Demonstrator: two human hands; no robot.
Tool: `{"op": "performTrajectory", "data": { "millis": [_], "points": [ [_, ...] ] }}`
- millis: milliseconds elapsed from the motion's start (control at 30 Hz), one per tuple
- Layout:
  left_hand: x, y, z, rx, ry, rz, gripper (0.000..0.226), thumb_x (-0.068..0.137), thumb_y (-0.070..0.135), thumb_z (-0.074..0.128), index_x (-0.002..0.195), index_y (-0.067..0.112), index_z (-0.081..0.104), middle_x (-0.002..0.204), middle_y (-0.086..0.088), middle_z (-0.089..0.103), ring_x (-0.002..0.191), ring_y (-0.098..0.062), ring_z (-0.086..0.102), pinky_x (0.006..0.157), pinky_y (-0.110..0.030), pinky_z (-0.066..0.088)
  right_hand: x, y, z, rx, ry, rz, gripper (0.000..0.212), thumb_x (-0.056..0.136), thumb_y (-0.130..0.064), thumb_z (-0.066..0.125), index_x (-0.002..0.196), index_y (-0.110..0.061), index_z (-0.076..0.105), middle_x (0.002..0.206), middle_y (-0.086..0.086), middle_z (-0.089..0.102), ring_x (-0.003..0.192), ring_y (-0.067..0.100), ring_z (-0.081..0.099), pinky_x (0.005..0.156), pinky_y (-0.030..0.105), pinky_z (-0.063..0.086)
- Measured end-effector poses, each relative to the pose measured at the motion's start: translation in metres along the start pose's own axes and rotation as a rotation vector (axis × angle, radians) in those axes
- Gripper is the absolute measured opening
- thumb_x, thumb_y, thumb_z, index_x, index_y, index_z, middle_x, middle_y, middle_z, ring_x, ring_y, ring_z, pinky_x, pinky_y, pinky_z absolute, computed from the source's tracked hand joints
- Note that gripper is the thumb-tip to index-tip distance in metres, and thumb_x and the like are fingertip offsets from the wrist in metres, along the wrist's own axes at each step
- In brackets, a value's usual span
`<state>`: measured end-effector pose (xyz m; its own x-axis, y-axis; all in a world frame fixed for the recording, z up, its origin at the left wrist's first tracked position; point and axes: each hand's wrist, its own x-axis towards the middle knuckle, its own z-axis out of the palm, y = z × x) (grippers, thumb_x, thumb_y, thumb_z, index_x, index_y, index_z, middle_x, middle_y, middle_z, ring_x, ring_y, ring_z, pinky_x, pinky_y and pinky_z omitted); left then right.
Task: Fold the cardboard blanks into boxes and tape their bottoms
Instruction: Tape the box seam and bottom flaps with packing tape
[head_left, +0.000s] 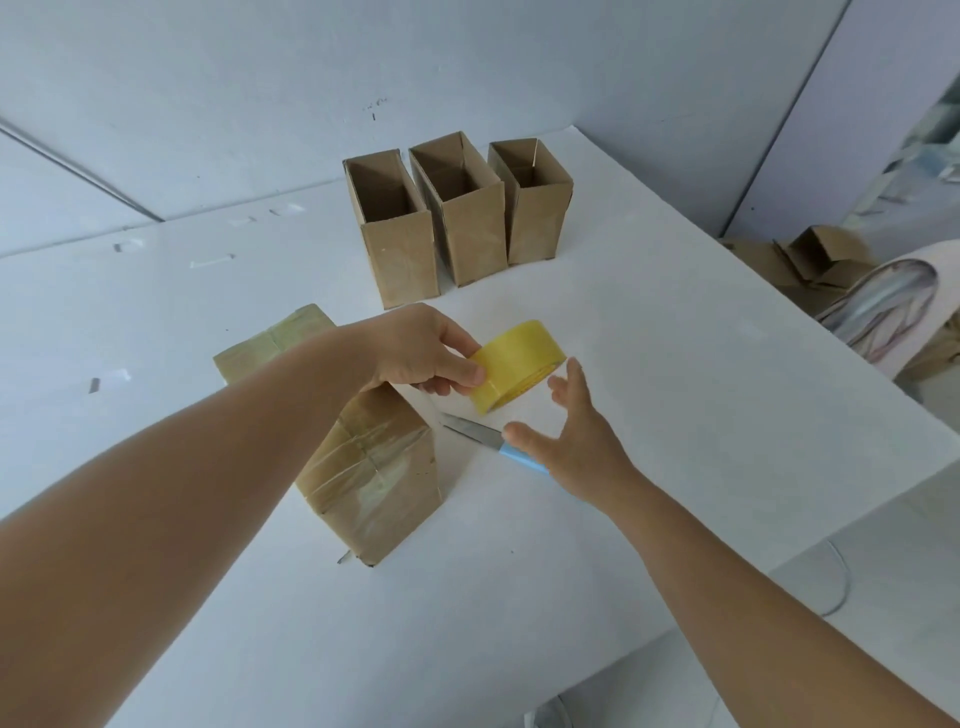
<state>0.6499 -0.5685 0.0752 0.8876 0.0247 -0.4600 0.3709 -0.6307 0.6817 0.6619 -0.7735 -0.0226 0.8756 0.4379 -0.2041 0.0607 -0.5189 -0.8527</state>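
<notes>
The left hand (421, 348) reaches out over the white counter (675, 389) and grips a yellow roll of tape (517, 364), thumb on the near side of the roll and fingers curled round its edge, holding it up off the surface. At about four o'clock from the roll the right hand (566, 431) hovers with its fingers spread and straight, palm turned toward the roll, close to it; I can't tell whether its fingertips touch the tape or a strip drawn from it. It holds nothing that I can see.

Under the left forearm stands a cardboard box (374, 467), bottom side up, its flaps closed and crossed with glossy clear tape. It sits at roughly seven o'clock from the roll. Just behind it, toward nine o'clock, a second taped box (270, 343) shows its yellowish sealed bottom, largely hidden by the arm.

Between the near box and the right hand lie scissors (472, 431) on the counter, grey blades pointing toward ten o'clock, the blue handle partly covered by the right hand.

At twelve o'clock from the roll, toward the far end of the counter, three open boxes stand upright in a row with their mouths up: the left open box (400, 260), the middle open box (475, 239) and the right open box (535, 218), side by side and touching or nearly so.

Off the counter at two o'clock, a heap of loose cardboard (810, 254) rests beside a pale patterned chair back (893, 306).
</notes>
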Motion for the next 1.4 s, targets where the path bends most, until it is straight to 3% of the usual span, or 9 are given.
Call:
{"op": "performTrajectory", "data": {
  "millis": [133,333,467,600,767,867,1067,1233,1400],
  "points": [
    [-0.001,-0.001,0.001,-0.021,0.028,-0.004,0.007,0.081,0.023,0.075,0.085,0.027,0.072,0.082,-0.001,0.075,0.073,-0.011,0.065,0.087,-0.031,0.056,-0.002,0.027,0.018,-0.400,-0.100,-0.103,0.062,0.092,-0.033,0.057,0.147,-0.020,0.032,0.149,-0.001,0.038,0.137,0.020,0.032,0.110,0.029,0.026],
    [-0.003,-0.002,0.002,-0.039,0.042,0.008,0.008,0.081,0.023,0.075,0.087,0.027,0.072,0.077,0.003,0.074,0.071,-0.009,0.064,0.083,-0.027,0.056,-0.007,0.039,0.034,-0.765,-0.035,-0.225,0.039,0.095,-0.014,0.042,0.132,-0.024,0.050,0.117,0.001,0.052,0.108,0.022,0.044,0.078,0.028,0.041],
    [-0.003,-0.002,0.002,-0.040,0.049,0.009,0.011,0.082,0.024,0.074,0.093,0.025,0.071,0.079,0.003,0.074,0.071,-0.008,0.063,0.082,-0.026,0.055,-0.008,0.036,0.028,-0.742,-0.035,-0.197,0.048,0.092,-0.006,0.038,0.136,-0.026,0.044,0.109,0.005,0.054,0.101,0.025,0.051,0.076,0.026,0.040],
    [-0.004,-0.001,0.002,-0.042,0.061,0.014,0.021,0.083,0.024,0.073,0.103,0.021,0.071,0.084,0.001,0.073,0.075,-0.010,0.064,0.081,-0.025,0.055,-0.022,0.020,0.010,-0.636,-0.041,-0.193,0.041,0.095,-0.015,0.039,0.132,-0.030,0.047,0.100,0.004,0.054,0.090,0.024,0.054,0.073,0.030,0.042],
    [-0.007,-0.001,0.002,-0.043,0.078,0.027,0.018,0.084,0.024,0.072,0.102,0.021,0.072,0.078,0.005,0.071,0.068,-0.006,0.062,0.071,-0.017,0.054,-0.048,0.003,-0.016,-0.538,-0.018,-0.279,0.006,0.090,-0.018,0.053,0.095,-0.022,0.056,0.082,0.002,0.050,0.073,0.021,0.049,0.065,0.030,0.041],
    [-0.007,-0.001,0.001,-0.053,0.080,0.030,0.019,0.084,0.024,0.072,0.103,0.022,0.072,0.078,0.006,0.071,0.066,-0.005,0.062,0.071,-0.017,0.054,-0.066,-0.008,-0.027,-0.499,-0.023,-0.313,0.011,0.090,-0.019,0.055,0.082,-0.025,0.053,0.074,-0.002,0.050,0.065,0.015,0.044,0.056,0.023,0.035],
    [-0.006,-0.003,0.003,-0.033,0.082,0.027,0.024,0.082,0.026,0.074,0.105,0.020,0.072,0.076,0.007,0.072,0.066,-0.006,0.057,0.068,-0.020,0.050,-0.080,-0.038,-0.033,-0.498,0.007,-0.367,0.038,0.095,-0.021,0.045,0.126,-0.041,0.054,0.064,-0.008,0.051,0.062,0.011,0.050,0.065,0.030,0.046],
    [-0.007,-0.003,0.004,-0.025,0.100,0.035,0.022,0.081,0.025,0.075,0.102,0.021,0.073,0.069,0.009,0.069,0.061,-0.005,0.051,0.062,-0.018,0.044,-0.080,-0.061,-0.029,-0.688,0.101,-0.469,0.047,0.096,-0.020,0.040,0.137,-0.044,0.043,0.094,-0.004,0.062,0.080,0.021,0.058,0.067,0.034,0.048],
    [-0.007,-0.003,0.005,-0.019,0.110,0.052,0.021,0.080,0.026,0.076,0.101,0.022,0.073,0.068,0.009,0.067,0.062,-0.006,0.051,0.060,-0.017,0.044,-0.076,-0.078,-0.025,-0.864,0.105,-0.416,0.047,0.097,-0.021,0.036,0.139,-0.043,0.034,0.102,-0.005,0.062,0.086,0.021,0.061,0.067,0.033,0.048]
  ]
}}
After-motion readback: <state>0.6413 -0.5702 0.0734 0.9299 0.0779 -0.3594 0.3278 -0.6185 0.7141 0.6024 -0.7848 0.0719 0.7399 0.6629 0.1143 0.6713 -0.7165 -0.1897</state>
